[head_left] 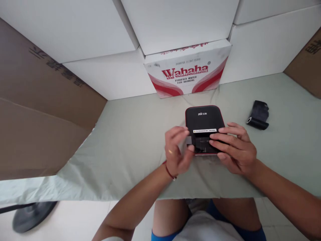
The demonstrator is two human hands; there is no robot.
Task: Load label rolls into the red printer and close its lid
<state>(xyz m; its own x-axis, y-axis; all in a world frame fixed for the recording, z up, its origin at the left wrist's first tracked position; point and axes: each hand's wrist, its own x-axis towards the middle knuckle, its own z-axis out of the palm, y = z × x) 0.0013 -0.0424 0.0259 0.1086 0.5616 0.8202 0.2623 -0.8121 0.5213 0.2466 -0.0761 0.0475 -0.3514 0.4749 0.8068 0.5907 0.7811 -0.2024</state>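
Observation:
A flat black device with a red edge (203, 121) lies on the green cloth in front of me. It has rounded far corners, white lettering, a white warning strip (205, 131) and a glossy dark panel (202, 144) at its near end. My left hand (177, 149) is at the device's left edge, slightly blurred, thumb and fingers apart around a small grey tab (189, 140). I cannot tell whether it touches the tab. My right hand (235, 147) rests over the right side with fingers stretched out, fingertips on the dark panel and edge.
A dark roll with a loose unrolled end (258, 115) lies to the right on the cloth (130, 140). Behind stands a Wahaha water carton (187, 75) among white boxes (100, 30). Brown cardboard (45, 110) borders the left. A black round base (33, 216) stands on the floor.

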